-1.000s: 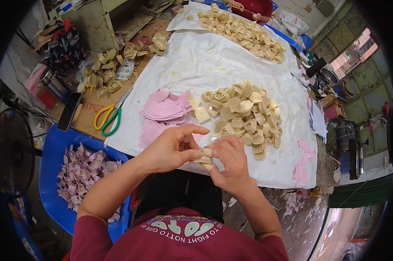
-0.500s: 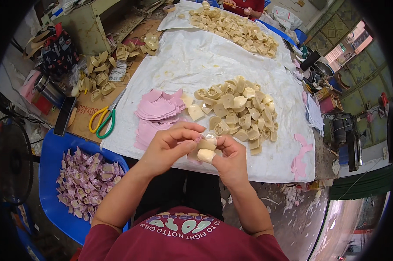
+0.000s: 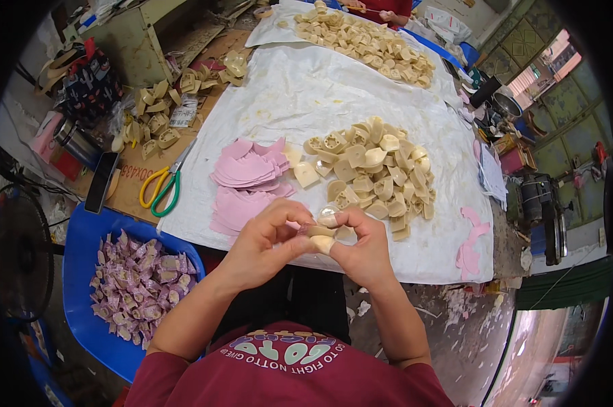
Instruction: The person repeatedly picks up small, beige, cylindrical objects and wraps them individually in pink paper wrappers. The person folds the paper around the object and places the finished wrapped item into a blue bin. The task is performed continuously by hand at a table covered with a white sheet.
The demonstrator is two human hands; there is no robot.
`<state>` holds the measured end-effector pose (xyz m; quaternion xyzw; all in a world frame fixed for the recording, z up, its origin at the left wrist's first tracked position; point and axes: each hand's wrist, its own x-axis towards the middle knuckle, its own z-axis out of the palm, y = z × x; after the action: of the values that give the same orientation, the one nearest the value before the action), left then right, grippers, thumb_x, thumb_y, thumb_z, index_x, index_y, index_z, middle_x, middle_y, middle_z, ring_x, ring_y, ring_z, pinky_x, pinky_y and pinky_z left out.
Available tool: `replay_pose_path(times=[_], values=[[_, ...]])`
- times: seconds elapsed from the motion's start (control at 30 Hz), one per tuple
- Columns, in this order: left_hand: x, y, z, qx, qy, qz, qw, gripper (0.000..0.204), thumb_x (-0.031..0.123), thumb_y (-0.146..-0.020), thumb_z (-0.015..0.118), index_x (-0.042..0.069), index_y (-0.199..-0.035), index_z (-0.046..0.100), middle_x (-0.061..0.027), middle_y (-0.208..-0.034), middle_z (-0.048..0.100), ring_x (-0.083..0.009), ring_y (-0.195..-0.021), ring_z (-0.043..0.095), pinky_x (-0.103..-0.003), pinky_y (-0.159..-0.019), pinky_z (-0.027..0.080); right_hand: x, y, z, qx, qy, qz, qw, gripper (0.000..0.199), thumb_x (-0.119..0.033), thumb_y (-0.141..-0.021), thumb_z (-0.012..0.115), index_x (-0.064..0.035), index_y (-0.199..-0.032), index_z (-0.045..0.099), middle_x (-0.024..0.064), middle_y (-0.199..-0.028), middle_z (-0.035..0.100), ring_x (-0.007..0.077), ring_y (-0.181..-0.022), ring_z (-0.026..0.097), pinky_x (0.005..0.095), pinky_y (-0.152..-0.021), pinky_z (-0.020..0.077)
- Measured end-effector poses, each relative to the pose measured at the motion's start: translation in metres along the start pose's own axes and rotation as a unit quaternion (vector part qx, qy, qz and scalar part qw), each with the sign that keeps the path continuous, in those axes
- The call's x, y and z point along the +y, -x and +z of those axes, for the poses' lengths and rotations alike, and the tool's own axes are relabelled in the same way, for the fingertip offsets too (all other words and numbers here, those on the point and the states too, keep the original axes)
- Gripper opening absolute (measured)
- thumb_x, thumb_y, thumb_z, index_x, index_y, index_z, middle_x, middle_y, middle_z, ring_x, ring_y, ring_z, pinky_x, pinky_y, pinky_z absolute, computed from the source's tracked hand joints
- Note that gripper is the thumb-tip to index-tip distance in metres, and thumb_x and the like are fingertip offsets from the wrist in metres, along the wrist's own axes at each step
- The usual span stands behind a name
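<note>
In front of my body, at the table's near edge, both hands hold a small beige shoe heel. A bit of pink covering shows at its left side. My left hand pinches that side with thumb and fingertips. My right hand grips the other side between thumb and forefinger; their tips look wrapped in pale covers. Just beyond my left hand lie stacks of pink cut sheets. A heap of bare beige heels lies beyond my right hand. The fingers partly hide the held heel.
A blue basin of pink-covered heels stands at lower left. Scissors with yellow and green handles, a phone and a flask lie left. Pink scraps are at right. Across the table, a person's hands are beside another heel heap.
The held heel has tilted and now shows a narrower side. My left fingers have moved slightly down and closed nearer my right thumb. The heaps look the same.
</note>
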<state>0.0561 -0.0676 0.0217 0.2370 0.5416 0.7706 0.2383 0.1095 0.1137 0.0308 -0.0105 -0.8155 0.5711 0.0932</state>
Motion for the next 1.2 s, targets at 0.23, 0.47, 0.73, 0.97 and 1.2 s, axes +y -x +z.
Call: replay_pose_path(times=[0.23,0.47,0.73,0.97,1.2], values=[[-0.006,0.013,-0.003,0.064,-0.064,0.220,0.971,0.019,-0.009,-0.083,0.061,0.002,-0.098,0.058,-0.0151,-0.122,0.047,-0.0174,-0.103,0.057,-0.032,-0.085,0.051,-0.011,0.005,-0.006,0.037,-0.015,-0.142,0.989,0.080,-0.015,-0.074,0.078,0.0001,-0.140,0.036,0.0151,-0.138,0.045,0.0241,-0.128,0.042,0.0352,-0.103,0.0357],[0.009,0.020,0.006,-0.005,-0.243,0.344,0.907,0.033,-0.012,-0.070,0.068,0.006,-0.097,0.063,-0.0212,-0.113,0.060,-0.0307,-0.096,0.066,-0.033,-0.079,0.054,-0.006,0.026,0.006,-0.034,-0.470,0.089,0.877,0.031,-0.011,-0.088,0.065,0.0035,-0.115,0.061,0.0150,-0.119,0.063,0.0224,-0.113,0.059,0.0380,-0.098,0.0436],[0.007,0.018,0.004,0.027,-0.310,0.354,0.882,0.032,-0.012,-0.067,0.068,0.002,-0.095,0.062,-0.0205,-0.107,0.062,-0.0293,-0.086,0.066,-0.033,-0.069,0.055,-0.006,0.034,0.005,-0.016,-0.460,0.067,0.885,0.024,-0.006,-0.091,0.057,0.0074,-0.110,0.064,0.0200,-0.111,0.066,0.0238,-0.108,0.063,0.0356,-0.099,0.0452],[0.002,0.010,0.009,0.047,-0.390,0.361,0.846,0.038,-0.016,-0.069,0.067,0.004,-0.100,0.056,-0.0223,-0.099,0.061,-0.0316,-0.083,0.066,-0.032,-0.066,0.054,-0.020,0.032,0.014,0.031,-0.322,0.052,0.945,0.028,-0.003,-0.092,0.054,0.0078,-0.117,0.061,0.0212,-0.119,0.063,0.0229,-0.108,0.062,0.0321,-0.099,0.0438],[-0.014,0.000,0.014,0.108,-0.366,0.312,0.870,0.024,-0.012,-0.072,0.064,0.000,-0.091,0.058,-0.0189,-0.098,0.062,-0.0289,-0.076,0.064,-0.032,-0.059,0.052,-0.003,0.023,0.023,0.061,-0.078,-0.048,0.994,0.030,0.001,-0.087,0.061,0.0032,-0.116,0.061,0.0154,-0.114,0.065,0.0191,-0.103,0.063,0.0287,-0.090,0.0497]])
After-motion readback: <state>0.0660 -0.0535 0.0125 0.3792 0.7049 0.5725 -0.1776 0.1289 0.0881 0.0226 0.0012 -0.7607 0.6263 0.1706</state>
